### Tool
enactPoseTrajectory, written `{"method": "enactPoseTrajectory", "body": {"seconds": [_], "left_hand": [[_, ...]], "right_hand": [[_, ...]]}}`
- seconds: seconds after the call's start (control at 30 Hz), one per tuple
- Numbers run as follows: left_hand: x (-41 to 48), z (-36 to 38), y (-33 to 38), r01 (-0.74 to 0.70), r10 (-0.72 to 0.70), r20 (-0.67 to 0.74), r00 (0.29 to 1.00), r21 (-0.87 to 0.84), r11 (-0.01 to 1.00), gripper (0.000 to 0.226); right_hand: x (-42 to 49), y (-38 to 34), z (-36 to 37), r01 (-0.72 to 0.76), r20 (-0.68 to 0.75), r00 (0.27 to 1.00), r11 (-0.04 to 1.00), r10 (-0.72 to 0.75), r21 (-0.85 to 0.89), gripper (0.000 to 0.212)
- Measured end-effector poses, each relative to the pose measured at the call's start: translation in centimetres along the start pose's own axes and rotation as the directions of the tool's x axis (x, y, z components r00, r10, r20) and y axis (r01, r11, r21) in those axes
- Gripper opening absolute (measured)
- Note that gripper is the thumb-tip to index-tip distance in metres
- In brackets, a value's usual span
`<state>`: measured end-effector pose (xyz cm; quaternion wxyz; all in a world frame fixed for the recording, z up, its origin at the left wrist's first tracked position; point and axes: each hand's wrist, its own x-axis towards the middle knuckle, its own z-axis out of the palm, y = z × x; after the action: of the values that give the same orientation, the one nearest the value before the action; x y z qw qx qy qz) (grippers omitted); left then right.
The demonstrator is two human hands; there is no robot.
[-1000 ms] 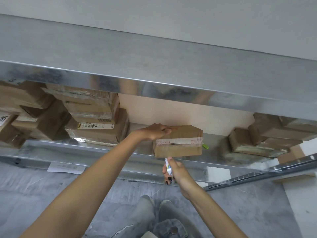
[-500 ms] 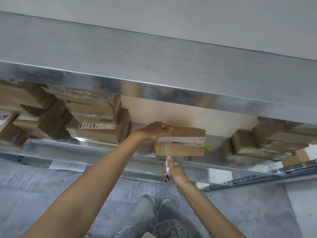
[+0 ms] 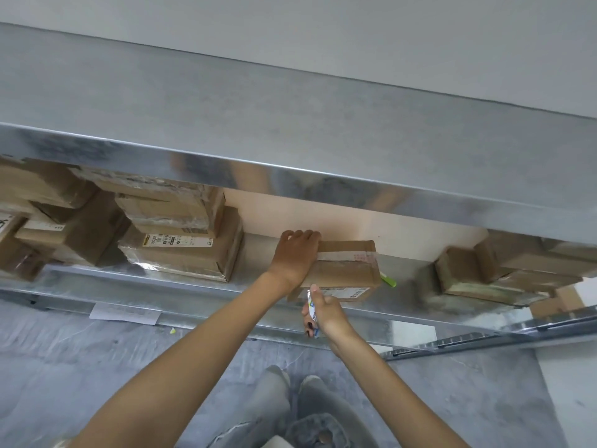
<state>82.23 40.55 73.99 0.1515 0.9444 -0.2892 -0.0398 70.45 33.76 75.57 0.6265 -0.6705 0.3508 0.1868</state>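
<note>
Two grips work on a brown box on the low metal shelf.
The box [image 3: 345, 273] sits mid-frame on the low shelf [image 3: 226, 295]. The left grip [image 3: 295, 257] holds its top, fingers bent over the far edge, so the tips are hidden. The right grip [image 3: 324, 313] is closed round a small white and blue tool [image 3: 311, 302]. Its top end is right at the box front by the label; pen or cutter, I cannot tell. A green thing [image 3: 388, 281] peeks out by the box's right end. The big top shelf [image 3: 290, 92] hides the tops of the left boxes [image 3: 181, 250] and right boxes [image 3: 504, 270]. A paper slip [image 3: 124, 313] sits on the shelf edge, lower left.
</note>
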Motion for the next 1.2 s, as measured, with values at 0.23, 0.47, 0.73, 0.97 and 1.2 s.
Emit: {"method": "enactPoseTrajectory", "body": {"seconds": [0.23,0.47,0.73,0.97,1.2], "left_hand": [[-0.9,-1.0,-1.2,-0.120,0.103,0.333,0.937,0.032,0.992,0.082],[1.3,-3.9,-1.0,-0.053,0.033,0.662,0.749,0.010,0.999,0.133],[2.2,-4.2,-1.4,-0.112,0.111,0.647,0.754,-0.041,0.993,0.126],[0.8,-3.5,-1.5,-0.010,0.130,0.602,0.788,-0.199,0.980,0.089],[0.8,-3.1,-2.3,-0.023,0.150,0.549,0.823,-0.232,0.973,0.076]], "right_hand": [[0.3,-0.3,-0.4,-0.069,0.068,0.996,0.997,0.065,0.047,0.055],[-0.7,0.7,-0.4,0.108,0.162,0.980,0.993,-0.115,0.051,0.037],[-3.6,2.4,-0.5,0.377,0.127,0.913,0.921,-0.387,0.099,0.035],[-4.1,2.1,-0.7,0.385,0.087,0.916,0.918,-0.392,0.093,0.045],[-3.9,1.7,-0.2,0.216,0.030,0.975,0.973,-0.219,0.076,0.056]]}}
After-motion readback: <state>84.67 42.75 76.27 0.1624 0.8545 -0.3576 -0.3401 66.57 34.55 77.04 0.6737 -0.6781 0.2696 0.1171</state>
